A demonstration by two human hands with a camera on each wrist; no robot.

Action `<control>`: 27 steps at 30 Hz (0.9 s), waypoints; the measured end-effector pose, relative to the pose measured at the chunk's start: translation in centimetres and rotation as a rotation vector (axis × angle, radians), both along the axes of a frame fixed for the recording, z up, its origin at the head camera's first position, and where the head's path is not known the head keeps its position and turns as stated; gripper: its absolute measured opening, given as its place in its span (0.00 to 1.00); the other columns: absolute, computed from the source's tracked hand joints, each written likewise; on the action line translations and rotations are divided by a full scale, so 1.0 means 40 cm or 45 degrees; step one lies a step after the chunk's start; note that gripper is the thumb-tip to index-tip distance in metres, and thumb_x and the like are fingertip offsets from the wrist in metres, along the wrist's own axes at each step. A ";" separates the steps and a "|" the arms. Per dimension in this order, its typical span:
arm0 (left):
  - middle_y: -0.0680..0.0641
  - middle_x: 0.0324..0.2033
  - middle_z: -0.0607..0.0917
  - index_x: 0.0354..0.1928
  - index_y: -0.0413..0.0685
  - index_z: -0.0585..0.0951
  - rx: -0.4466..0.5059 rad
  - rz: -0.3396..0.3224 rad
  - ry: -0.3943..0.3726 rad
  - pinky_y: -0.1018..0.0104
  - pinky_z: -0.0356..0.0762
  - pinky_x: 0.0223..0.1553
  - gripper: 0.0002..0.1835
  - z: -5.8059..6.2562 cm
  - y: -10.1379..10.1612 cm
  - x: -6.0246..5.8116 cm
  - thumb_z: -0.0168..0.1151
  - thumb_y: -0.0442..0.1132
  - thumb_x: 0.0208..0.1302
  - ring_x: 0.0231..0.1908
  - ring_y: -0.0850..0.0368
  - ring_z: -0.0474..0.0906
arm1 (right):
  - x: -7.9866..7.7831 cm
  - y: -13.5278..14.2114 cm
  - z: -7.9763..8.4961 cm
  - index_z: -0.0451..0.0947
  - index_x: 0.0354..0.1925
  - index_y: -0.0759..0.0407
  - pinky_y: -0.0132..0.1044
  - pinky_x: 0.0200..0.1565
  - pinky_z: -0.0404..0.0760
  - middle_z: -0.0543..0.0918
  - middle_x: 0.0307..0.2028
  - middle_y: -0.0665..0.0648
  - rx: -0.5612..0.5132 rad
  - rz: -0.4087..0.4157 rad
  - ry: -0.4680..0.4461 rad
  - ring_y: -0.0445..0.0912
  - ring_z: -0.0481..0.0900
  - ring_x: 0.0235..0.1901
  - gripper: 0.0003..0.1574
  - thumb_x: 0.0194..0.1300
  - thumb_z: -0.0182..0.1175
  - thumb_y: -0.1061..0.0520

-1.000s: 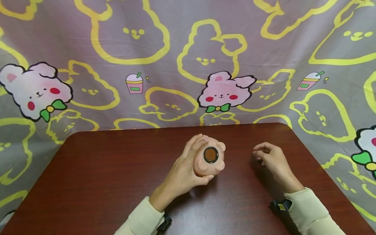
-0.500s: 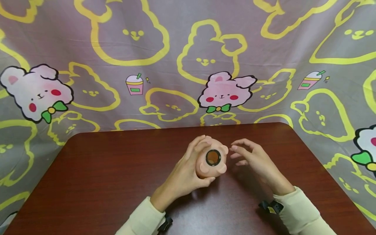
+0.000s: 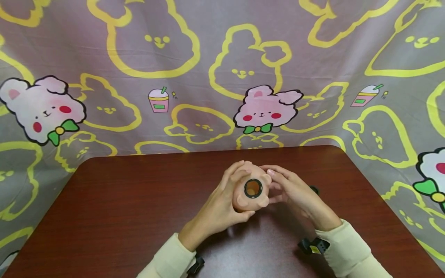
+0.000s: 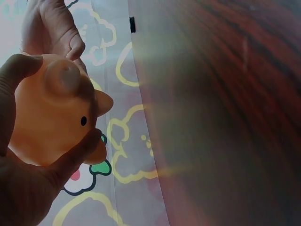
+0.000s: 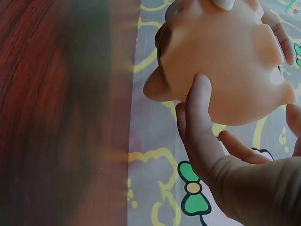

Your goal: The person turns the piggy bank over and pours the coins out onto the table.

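Observation:
A pink piggy bank (image 3: 259, 202) is held just above the table, its underside facing the head camera. Stubby feet surround a round, black-rimmed hole (image 3: 253, 188) there. My left hand (image 3: 217, 202) grips its left side, thumb below and fingers over the top. The left wrist view shows the bank's dark eye (image 4: 83, 121) and an ear (image 4: 104, 102). On the right side, my right hand (image 3: 295, 191) has loosely bent fingers. In the right wrist view, one finger (image 5: 199, 94) lies against the body and the thumb (image 5: 294, 117) is beside a foot.
A small black round piece (image 3: 314, 189) lies on the reddish-brown table (image 3: 139, 208), partly hidden behind my right hand. A curtain (image 3: 194, 88) with cartoon bunnies hangs behind and beside the table.
My right hand has moved left from over the table's right part to the piggy bank. The black piece has come into sight. The left hand and bank have shifted slightly right and tilted.

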State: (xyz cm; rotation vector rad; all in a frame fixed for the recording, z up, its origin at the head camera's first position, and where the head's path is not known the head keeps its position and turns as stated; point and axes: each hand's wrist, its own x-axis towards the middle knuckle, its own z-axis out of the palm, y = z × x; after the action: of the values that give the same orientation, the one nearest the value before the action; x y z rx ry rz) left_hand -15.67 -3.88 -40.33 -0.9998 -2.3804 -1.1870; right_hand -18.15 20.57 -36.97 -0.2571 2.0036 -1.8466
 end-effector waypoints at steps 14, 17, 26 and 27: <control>0.45 0.81 0.55 0.74 0.61 0.58 0.003 -0.063 -0.002 0.51 0.78 0.67 0.54 -0.008 -0.004 -0.001 0.84 0.37 0.50 0.76 0.48 0.65 | 0.008 -0.009 -0.016 0.54 0.83 0.43 0.44 0.46 0.89 0.58 0.79 0.60 -0.058 0.183 0.081 0.46 0.81 0.57 0.43 0.78 0.59 0.57; 0.46 0.81 0.54 0.74 0.63 0.58 0.001 -0.071 -0.016 0.51 0.77 0.67 0.54 -0.006 -0.005 0.001 0.84 0.37 0.51 0.76 0.48 0.65 | 0.013 -0.016 -0.016 0.56 0.82 0.40 0.41 0.47 0.88 0.58 0.80 0.55 -0.045 0.177 0.137 0.46 0.79 0.60 0.47 0.73 0.63 0.60; 0.47 0.83 0.47 0.78 0.68 0.54 0.032 -0.114 -0.092 0.57 0.83 0.60 0.57 0.002 -0.014 0.000 0.82 0.36 0.55 0.75 0.46 0.65 | 0.025 -0.028 -0.022 0.64 0.78 0.42 0.37 0.53 0.83 0.67 0.76 0.49 0.052 0.084 0.422 0.43 0.74 0.65 0.45 0.69 0.67 0.62; 0.47 0.83 0.46 0.79 0.68 0.55 0.040 -0.115 -0.101 0.57 0.83 0.60 0.57 0.004 -0.015 -0.001 0.82 0.36 0.55 0.75 0.46 0.66 | 0.027 -0.030 -0.022 0.65 0.78 0.41 0.35 0.55 0.82 0.68 0.76 0.48 0.081 0.068 0.467 0.42 0.74 0.66 0.45 0.69 0.68 0.62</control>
State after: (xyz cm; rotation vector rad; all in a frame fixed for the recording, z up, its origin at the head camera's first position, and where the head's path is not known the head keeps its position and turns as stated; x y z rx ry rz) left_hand -15.70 -4.50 -40.18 -1.0794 -2.3914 -1.3159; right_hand -17.09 19.38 -37.84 -0.6659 2.2624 -1.8006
